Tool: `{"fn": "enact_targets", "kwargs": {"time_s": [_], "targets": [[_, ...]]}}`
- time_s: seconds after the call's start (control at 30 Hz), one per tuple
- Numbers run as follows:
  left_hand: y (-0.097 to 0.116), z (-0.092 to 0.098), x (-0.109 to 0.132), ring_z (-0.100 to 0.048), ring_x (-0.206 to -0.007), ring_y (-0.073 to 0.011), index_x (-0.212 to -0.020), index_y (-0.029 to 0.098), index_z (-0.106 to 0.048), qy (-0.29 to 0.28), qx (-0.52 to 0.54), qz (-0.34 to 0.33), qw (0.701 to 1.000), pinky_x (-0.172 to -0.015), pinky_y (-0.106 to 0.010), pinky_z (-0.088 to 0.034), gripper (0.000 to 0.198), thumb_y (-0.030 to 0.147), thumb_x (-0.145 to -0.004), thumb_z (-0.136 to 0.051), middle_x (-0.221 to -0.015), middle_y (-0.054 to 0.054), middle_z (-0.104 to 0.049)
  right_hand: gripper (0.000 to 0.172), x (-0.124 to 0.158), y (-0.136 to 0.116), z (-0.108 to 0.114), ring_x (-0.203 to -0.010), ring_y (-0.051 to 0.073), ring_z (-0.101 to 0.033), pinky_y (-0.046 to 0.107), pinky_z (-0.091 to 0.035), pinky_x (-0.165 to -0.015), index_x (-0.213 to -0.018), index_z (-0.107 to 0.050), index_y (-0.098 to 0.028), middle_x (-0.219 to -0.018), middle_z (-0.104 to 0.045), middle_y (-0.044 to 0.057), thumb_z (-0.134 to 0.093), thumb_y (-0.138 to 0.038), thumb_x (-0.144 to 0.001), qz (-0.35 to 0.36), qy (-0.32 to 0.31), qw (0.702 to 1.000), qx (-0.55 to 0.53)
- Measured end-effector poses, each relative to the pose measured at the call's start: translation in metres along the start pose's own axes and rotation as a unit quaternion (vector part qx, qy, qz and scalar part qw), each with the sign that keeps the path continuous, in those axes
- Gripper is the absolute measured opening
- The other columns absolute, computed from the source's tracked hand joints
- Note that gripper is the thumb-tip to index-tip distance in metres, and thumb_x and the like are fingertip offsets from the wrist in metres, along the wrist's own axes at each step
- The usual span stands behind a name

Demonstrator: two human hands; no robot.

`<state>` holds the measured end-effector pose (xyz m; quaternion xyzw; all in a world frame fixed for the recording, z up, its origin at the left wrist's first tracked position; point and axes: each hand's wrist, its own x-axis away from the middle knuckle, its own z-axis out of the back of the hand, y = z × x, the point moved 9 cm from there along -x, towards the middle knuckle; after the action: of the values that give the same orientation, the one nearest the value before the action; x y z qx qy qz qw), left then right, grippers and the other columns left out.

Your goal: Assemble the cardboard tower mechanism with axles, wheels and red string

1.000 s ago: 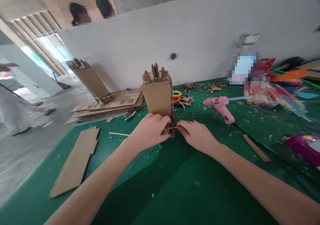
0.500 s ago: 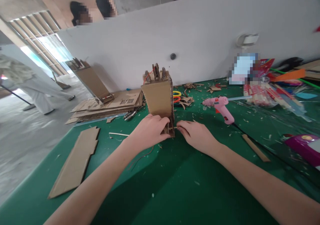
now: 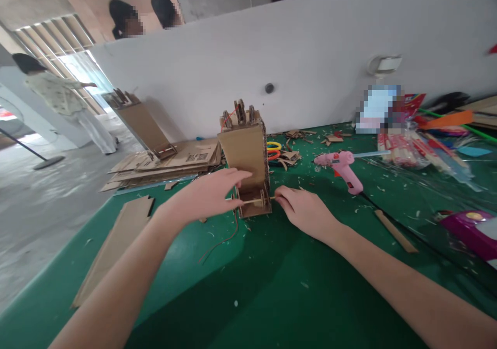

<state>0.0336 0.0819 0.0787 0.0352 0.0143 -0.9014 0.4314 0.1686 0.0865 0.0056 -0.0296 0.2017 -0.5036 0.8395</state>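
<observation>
Looks like adjusting the stick (image 3: 253, 201) across the base of the cardboard tower (image 3: 245, 152) — right hand (image 3: 305, 207) pinching one end, left hand (image 3: 200, 193) unclenched alongside — so next move probably wants steadiness.

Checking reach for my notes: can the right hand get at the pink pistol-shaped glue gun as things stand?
Probably yes: the glue gun lies beyond the right hand with nothing standing between them, though that hand would need to release the thin wooden stick it pinches.
</observation>
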Motion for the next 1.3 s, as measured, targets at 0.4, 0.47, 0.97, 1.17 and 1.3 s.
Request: {"fn": "enact_targets", "kwargs": {"time_s": [0.4,0.47,0.97,1.17,1.3], "targets": [[0.037,-0.015,-0.013,-0.053,-0.081,-0.0207,-0.077,0.018,-0.054,0.044,-0.096,-0.033,0.994,-0.067,-0.031,-0.038,0.026,0.043,-0.083,-0.053,-0.08,-0.005,-0.06,0.026,-0.001,-0.001,-0.003,-0.073,0.017,-0.062,0.027,-0.036,-0.058,-0.101,-0.054,-0.024,-0.089,-0.068,0.003,-0.03,-0.027,-0.094,0.01,-0.008,1.0,-0.003],[0.042,-0.024,-0.017,-0.053,-0.085,-0.0232,-0.078,0.017,-0.054,0.052,-0.115,-0.031,0.991,-0.071,-0.033,-0.038,0.031,0.048,-0.082,-0.052,-0.081,-0.007,-0.062,0.025,-0.001,-0.002,-0.003,-0.073,0.017,-0.062,0.026,-0.036,-0.057,-0.101,-0.054,-0.024,-0.088,-0.068,0.002,-0.03,-0.027,-0.094,0.009,-0.009,1.0,0.003],[0.039,-0.039,-0.022,-0.058,-0.078,-0.0238,-0.096,0.017,-0.052,0.051,-0.116,-0.003,0.992,-0.07,-0.034,-0.037,0.04,0.052,-0.078,-0.058,-0.078,-0.006,-0.062,0.023,0.0,-0.002,0.0,-0.074,0.016,-0.062,0.026,-0.035,-0.058,-0.098,-0.054,-0.024,-0.09,-0.068,0.001,-0.032,-0.026,-0.094,0.006,-0.01,1.0,-0.008],[0.038,-0.042,-0.024,-0.058,-0.082,-0.025,-0.097,0.016,-0.051,0.059,-0.124,-0.001,0.991,-0.073,-0.035,-0.036,0.043,0.053,-0.077,-0.058,-0.08,-0.006,-0.062,0.022,-0.001,0.0,-0.001,-0.077,0.017,-0.062,0.026,-0.036,-0.057,-0.099,-0.054,-0.023,-0.091,-0.068,0.001,-0.033,-0.026,-0.093,0.0,-0.002,1.0,-0.012],[0.041,-0.036,-0.022,-0.058,-0.082,-0.0251,-0.102,0.016,-0.049,0.062,-0.114,-0.004,0.992,-0.073,-0.036,-0.037,0.051,0.058,-0.074,-0.059,-0.081,-0.007,-0.063,0.022,-0.001,0.001,-0.002,-0.078,0.017,-0.062,0.026,-0.037,-0.057,-0.101,-0.054,-0.023,-0.093,-0.068,0.002,-0.034,-0.025,-0.093,0.009,0.0,1.0,-0.008]]}}
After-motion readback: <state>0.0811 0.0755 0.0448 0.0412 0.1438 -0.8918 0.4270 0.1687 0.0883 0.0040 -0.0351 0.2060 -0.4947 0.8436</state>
